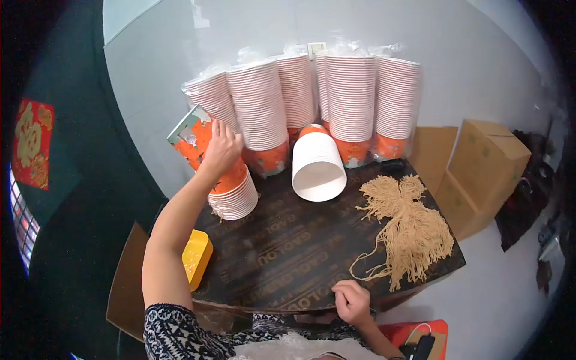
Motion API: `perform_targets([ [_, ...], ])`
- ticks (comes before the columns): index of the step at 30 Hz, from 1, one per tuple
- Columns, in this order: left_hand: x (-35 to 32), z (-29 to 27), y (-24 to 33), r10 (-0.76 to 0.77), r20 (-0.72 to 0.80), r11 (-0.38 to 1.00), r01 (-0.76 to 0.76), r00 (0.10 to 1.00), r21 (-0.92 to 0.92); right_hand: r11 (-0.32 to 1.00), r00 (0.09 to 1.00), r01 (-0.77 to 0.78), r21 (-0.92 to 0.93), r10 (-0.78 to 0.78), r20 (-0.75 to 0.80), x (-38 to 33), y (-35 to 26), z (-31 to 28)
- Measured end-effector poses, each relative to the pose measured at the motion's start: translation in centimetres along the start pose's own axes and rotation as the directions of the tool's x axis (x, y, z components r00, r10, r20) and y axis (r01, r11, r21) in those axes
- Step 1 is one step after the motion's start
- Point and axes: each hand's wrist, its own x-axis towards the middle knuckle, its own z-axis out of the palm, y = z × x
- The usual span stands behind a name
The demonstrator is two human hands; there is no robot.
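Note:
My left hand [223, 146] grips an orange patterned paper bucket [198, 139] with a grey-green band, at the top of an upside-down stack. White rims of the stacked buckets [234, 201] show at its base, with tan strings hanging by them. My right hand [353, 300] is closed at the table's front edge; whether anything lies inside its fingers is hidden. A bundle of tan strings [414, 234] lies beyond it to the right. In the middle, a bucket stack [319, 168] rests on its side, its white opening facing me.
Tall bagged stacks of paper buckets [258, 105] stand along the wall behind the dark table [288, 240]. A yellow tray [199, 258] with small white bits is at the left edge. Cardboard boxes [489, 162] stand to the right, and a red stool [435, 336] holds a black device.

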Motion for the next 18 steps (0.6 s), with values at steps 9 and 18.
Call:
perform_targets([
  [9, -3.7, 0.9, 5.3, 0.170, -0.123, 0.981, -0.180, 0.978, -0.069, 0.995, 0.998, 0.051, -0.087, -0.048, 0.036, 0.3, -0.2, -0.5],
  [18, -4.7, -2.8, 16.2, -0.208, 0.325, 0.447, 0.385, 0.923, -0.808, 0.994, 0.988, -0.095, -0.047, 0.100, 0.119, 11.0, 1.8, -1.4],
])
